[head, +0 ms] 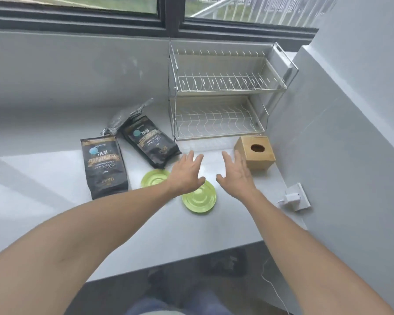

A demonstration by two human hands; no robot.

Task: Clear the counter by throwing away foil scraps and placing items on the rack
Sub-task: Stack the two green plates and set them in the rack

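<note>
My left hand (187,172) and my right hand (236,172) hover side by side over the grey counter (55,178), palms down, fingers spread, holding nothing. Under them lie two green saucers: one (199,200) below and between the hands, the other (152,178) partly hidden by my left wrist. Two black coffee bags lie flat to the left, one (104,167) nearer me and one (149,140) angled toward the rack. A crumpled silver foil scrap (127,117) lies behind the bags. The two-tier wire dish rack (223,94) stands empty at the back right.
A wooden tissue box (256,152) sits in front of the rack by the right wall. A wall socket with a white plug (295,197) and its cable hang on the right wall. A window runs behind the counter, and the floor shows below its front edge.
</note>
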